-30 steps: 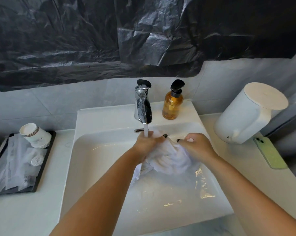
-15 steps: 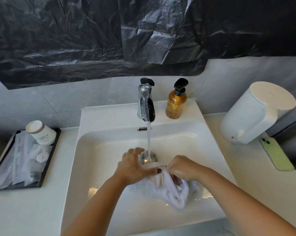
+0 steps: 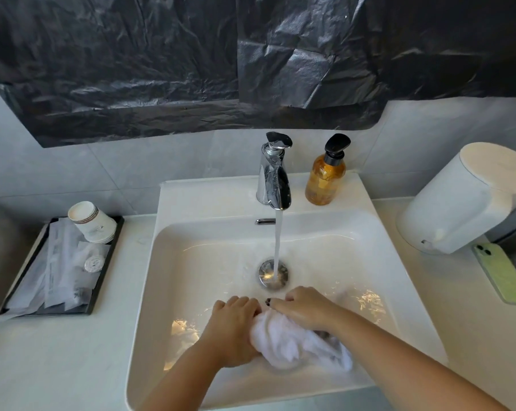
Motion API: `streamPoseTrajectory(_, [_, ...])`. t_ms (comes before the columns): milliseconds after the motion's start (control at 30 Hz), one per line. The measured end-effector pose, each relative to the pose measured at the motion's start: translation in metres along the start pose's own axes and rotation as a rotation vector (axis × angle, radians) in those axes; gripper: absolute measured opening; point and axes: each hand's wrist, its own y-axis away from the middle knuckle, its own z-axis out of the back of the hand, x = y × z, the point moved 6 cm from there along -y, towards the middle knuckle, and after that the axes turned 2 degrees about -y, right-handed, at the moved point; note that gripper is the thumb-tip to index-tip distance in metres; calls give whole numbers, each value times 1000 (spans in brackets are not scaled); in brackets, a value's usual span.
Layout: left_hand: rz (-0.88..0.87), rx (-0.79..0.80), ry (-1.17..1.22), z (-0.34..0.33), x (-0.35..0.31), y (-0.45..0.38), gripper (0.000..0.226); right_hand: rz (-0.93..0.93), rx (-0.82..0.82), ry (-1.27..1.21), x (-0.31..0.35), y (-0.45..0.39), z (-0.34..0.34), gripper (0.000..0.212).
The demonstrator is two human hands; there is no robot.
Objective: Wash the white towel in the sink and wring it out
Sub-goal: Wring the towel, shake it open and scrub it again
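White towel (image 3: 283,339) bunched low in the sink (image 3: 191,262), on the near side of the drain (image 3: 273,274). I see my left hand (image 3: 233,330) curled around its left end, my right hand (image 3: 305,310) gripping the top. Water runs from the faucet (image 3: 274,176) onto the drain, just beyond both hands. Amber soap bottle (image 3: 326,179) right of the faucet; black tray (image 3: 102,277) well left of the drain.

Both hands (image 3: 268,321) clutching bunched white towel (image 3: 292,342) in sink (image 3: 191,262), tap (image 3: 273,179) running.

Bare forearms without sleeves, dark-polished nail on the right hand (image 3: 305,307).
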Motion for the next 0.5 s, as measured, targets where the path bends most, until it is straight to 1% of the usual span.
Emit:
streamPoseTrajectory(33, [13, -35, 121, 5, 3, 0, 55, 16, -15, -38, -2, 2, 0, 47])
streamPoseTrajectory(67, [35, -37, 276, 10, 6, -2, 46, 46, -46, -81, -2, 4, 3, 48])
streamPoseTrajectory(100, [47, -31, 410, 14, 7, -5, 44, 81, -89, -128, -1, 5, 9, 49])
streamPoseTrajectory(133, [36, -35, 488, 17, 7, -8, 48, 114, -130, -156, 0, 5, 17, 50])
streamPoseTrajectory(167, [5, -45, 504, 22, 4, -12, 58, 140, -165, -161, 0, 6, 24, 48])
streamPoseTrajectory(233, [-70, -31, 355, 31, -8, -19, 87, 165, -200, -121, -1, 8, 35, 41])
streamPoseTrajectory(267, [-85, 14, 248, 32, -14, -23, 97, 161, -194, -73, -3, 8, 37, 35])
streamPoseTrajectory(300, [-85, 84, 159, 29, -19, -27, 102, 145, -156, -15, -6, 9, 36, 30])
streamPoseTrajectory(333, [-72, 157, 86, 25, -23, -29, 104, 130, -102, 55, -7, 11, 32, 34])
streamPoseTrajectory(367, [-58, 208, 16, 19, -25, -30, 105, 130, -53, 131, -5, 13, 27, 45])
streamPoseTrajectory(400, [-53, 228, -46, 14, -27, -31, 106, 137, -20, 213, -3, 13, 22, 54])
streamPoseTrajectory(433, [-45, 229, -89, 10, -27, -33, 106, 151, -9, 286, 1, 12, 19, 57])
streamPoseTrajectory(500, [-17, 209, -119, 5, -23, -35, 105, 149, -16, 368, 8, 6, 16, 57])
